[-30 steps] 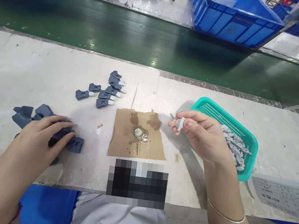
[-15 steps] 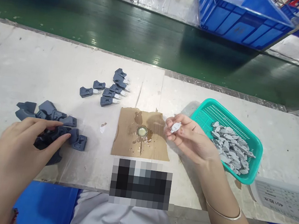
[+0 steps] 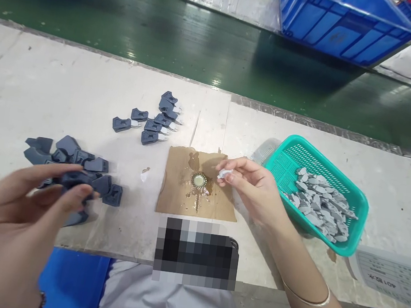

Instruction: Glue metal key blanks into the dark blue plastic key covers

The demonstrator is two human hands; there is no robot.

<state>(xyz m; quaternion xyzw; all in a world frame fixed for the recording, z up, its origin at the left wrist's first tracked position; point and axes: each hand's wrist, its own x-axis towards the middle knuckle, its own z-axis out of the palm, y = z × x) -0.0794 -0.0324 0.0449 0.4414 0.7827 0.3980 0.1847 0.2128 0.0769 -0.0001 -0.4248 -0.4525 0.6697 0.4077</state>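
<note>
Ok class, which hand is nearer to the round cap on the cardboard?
Right: the right hand is just right of the cap; the left hand is farther, left, over dark parts.

Cannot fully see the blurred dark piece [image 3: 78, 178] between the left fingers [image 3: 81, 192], nor the cropped blue crate [image 3: 337, 32] beyond the right fingers [image 3: 239, 181].

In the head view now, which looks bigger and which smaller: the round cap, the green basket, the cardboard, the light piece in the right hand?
1. Green basket
2. Cardboard
Round cap and light piece in the right hand: too alike to rank.
</note>
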